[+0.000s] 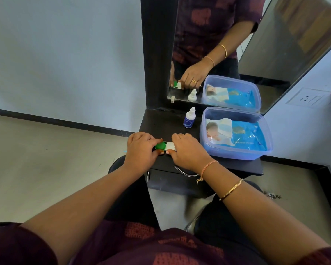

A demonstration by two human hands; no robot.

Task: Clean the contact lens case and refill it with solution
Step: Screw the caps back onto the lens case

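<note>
The contact lens case (165,146) lies on the dark shelf (161,123), with a green cap on its left side and a white cap on its right. My left hand (141,150) grips the green-capped side, fingers curled round it. The white-capped side is held by my right hand (189,152), thumb at the front. Both caps are on. A small solution bottle (189,118) with a white tip and blue label stands upright behind the case, apart from both hands.
A clear blue plastic box (264,148) holding a pack of wet wipes sits at the shelf's right. A mirror (227,44) rises behind the shelf. A drawer handle (185,173) shows below the front edge. A wall socket (306,98) is at the right.
</note>
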